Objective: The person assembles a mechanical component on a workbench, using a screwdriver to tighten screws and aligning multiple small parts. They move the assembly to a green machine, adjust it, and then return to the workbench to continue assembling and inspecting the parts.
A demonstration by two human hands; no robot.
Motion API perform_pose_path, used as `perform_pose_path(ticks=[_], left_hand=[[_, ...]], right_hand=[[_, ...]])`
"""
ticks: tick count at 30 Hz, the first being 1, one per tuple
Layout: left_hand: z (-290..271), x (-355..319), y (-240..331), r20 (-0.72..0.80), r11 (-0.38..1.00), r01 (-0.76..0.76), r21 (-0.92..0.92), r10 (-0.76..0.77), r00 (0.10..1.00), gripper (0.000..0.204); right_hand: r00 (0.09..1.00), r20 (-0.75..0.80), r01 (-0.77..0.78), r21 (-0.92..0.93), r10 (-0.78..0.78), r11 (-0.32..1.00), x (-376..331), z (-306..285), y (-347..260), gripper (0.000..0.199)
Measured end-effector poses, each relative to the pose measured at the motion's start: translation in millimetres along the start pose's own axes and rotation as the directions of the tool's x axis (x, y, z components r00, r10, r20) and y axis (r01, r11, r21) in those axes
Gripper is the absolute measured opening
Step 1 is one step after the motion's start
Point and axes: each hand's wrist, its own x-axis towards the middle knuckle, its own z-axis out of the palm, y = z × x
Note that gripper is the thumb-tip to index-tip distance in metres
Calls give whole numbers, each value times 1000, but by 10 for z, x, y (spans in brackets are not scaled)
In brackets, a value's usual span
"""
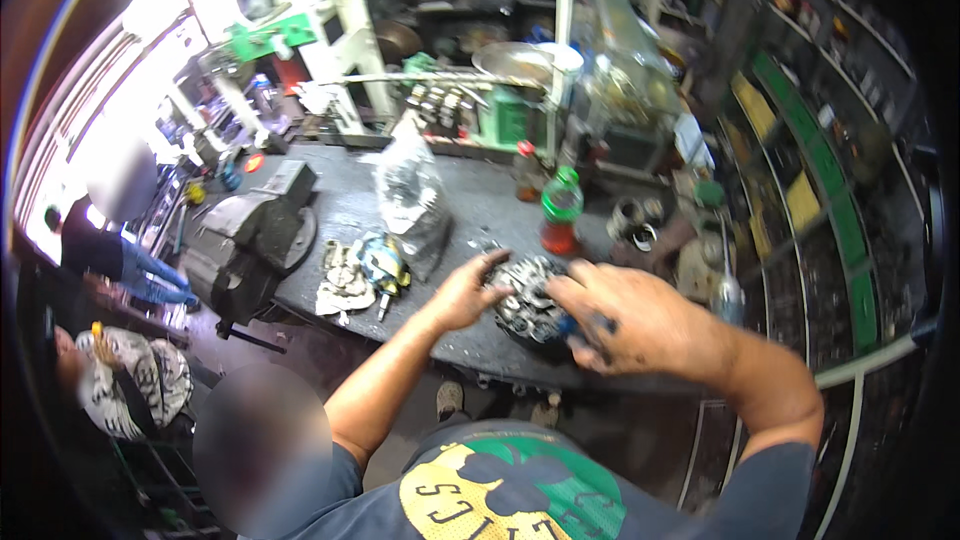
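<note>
Metal assembly [528, 302], grey & lumpy w/ lots of cavities, sits at near edge of dark surface [460, 330], btwn the two hands. Left hand [465, 295] is open, thumb & fingers spread, tips at the assembly's left side. Right hand [635, 320] is over its right side, fingers curled & smudged dark; sm. dark-blue item [569, 325] shows under them, can't tell what it is or if it's gripped. Just left of left hand: whitish rag [343, 285] + blue/yellow cloth [381, 262], touching, w/ sm. metal pc [384, 308] at the cloth's near side. Farther left, big dark vise [240, 235] at surface edge. Clear plastic bag [408, 190] stands far of the cloths. Far of assembly: bottle w/ green cap & red liquid [561, 215], and a smaller red-capped bottle [527, 172] just left of & beyond it. Right of those, metal rings [640, 223] grouped on surface. Far side also has green container [504, 117] & shallow round pan [512, 61]. Shelving w/ green strip [815, 155] runs along right. Seated person in patterned top [135, 380] at near left, another in jeans [150, 270] farther off.
</note>
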Motion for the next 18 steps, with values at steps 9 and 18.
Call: perform_pose_path(ticks=[9, 18], left_hand=[[484, -360, 697, 142, 821, -536, 196, 517, 844, 67], [495, -155, 599, 184, 847, -492, 202, 461, 868, 50]], right_hand=[[956, 222, -168, -120, 191, 978, 216, -147, -338, 63], [789, 181, -536, -262, 587, 802, 314, -34, -475, 60]])
